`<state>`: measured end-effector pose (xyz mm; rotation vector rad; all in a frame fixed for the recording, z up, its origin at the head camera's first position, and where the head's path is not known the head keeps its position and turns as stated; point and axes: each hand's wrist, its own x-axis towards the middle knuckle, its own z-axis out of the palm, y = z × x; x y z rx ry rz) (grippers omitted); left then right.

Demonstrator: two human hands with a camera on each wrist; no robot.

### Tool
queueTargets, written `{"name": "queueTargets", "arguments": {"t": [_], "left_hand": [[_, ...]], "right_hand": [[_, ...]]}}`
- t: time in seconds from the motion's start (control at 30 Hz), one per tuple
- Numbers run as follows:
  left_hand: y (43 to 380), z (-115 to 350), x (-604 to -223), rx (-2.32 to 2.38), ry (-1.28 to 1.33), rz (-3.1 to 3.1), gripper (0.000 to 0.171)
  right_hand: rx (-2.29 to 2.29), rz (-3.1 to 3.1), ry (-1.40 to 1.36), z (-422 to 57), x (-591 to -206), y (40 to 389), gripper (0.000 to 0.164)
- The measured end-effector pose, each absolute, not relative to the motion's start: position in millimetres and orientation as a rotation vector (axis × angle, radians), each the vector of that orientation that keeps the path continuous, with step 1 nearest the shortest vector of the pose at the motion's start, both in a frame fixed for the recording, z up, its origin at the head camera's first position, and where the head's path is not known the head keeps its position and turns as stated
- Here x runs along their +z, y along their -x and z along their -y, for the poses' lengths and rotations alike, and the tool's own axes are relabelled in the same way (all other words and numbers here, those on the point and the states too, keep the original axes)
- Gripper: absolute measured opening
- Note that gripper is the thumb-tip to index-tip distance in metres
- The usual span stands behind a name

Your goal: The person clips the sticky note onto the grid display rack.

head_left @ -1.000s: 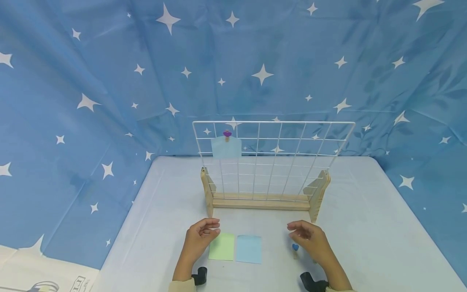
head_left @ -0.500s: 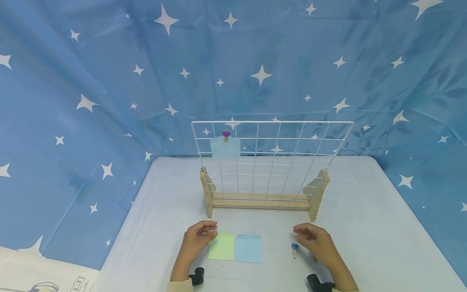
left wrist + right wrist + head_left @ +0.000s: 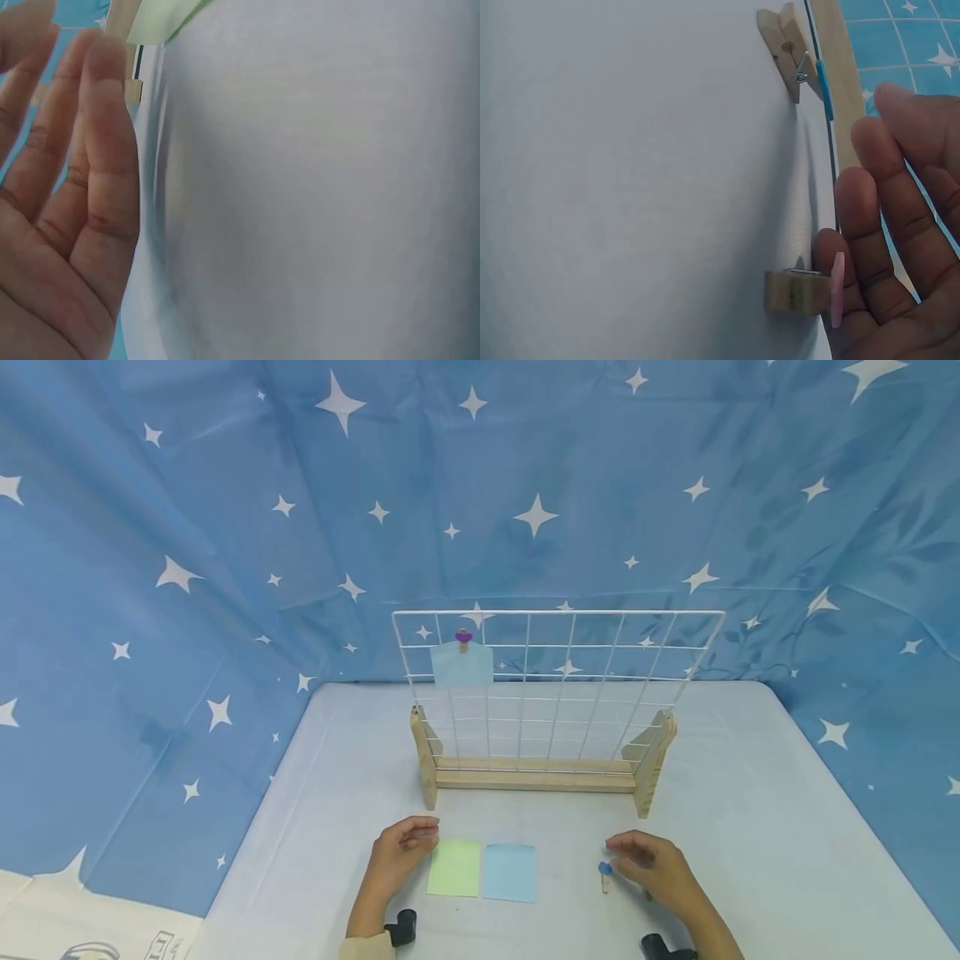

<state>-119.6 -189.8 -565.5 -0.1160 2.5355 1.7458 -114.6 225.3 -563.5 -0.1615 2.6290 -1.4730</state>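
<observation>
My left hand [image 3: 399,853] is at the left edge of a green sticky note [image 3: 454,868], fingers loosely curved and holding nothing. To the right of that note lies a blue sticky note [image 3: 510,873]. My right hand [image 3: 658,868] hovers beside a small wooden clothespin with a blue heart [image 3: 605,881], its fingers relaxed and nothing in them. In the right wrist view a second clothespin, with a pink piece [image 3: 801,292], stands on the table in front of the fingers; the right hand mostly hides it from the head view.
A white wire grid [image 3: 558,697] leans back in a wooden stand [image 3: 536,779] behind the notes. A purple heart clothespin [image 3: 463,637] clips another blue note [image 3: 461,667] at its upper left. The white table [image 3: 735,827] ends at a starry blue backdrop [image 3: 600,460].
My hands have moved apart, the left one slightly leftward and the right one rightward, both a little nearer the front. The notes and clothespins stay where they were.
</observation>
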Motion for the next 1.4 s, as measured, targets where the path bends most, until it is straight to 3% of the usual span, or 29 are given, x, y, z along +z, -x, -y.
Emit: {"name": "queueTargets", "arguments": {"t": [0.83, 1.4], "left_hand": [[126, 191, -567, 1.463, 0.077, -2.612, 0.025], [123, 199, -556, 1.466, 0.152, -2.635, 0.021]], "right_hand": [[-1.253, -2.667, 0.235, -223, -568, 116, 0.018], [-1.387, -2.563, 0.336, -232, -562, 121, 0.019]]}}
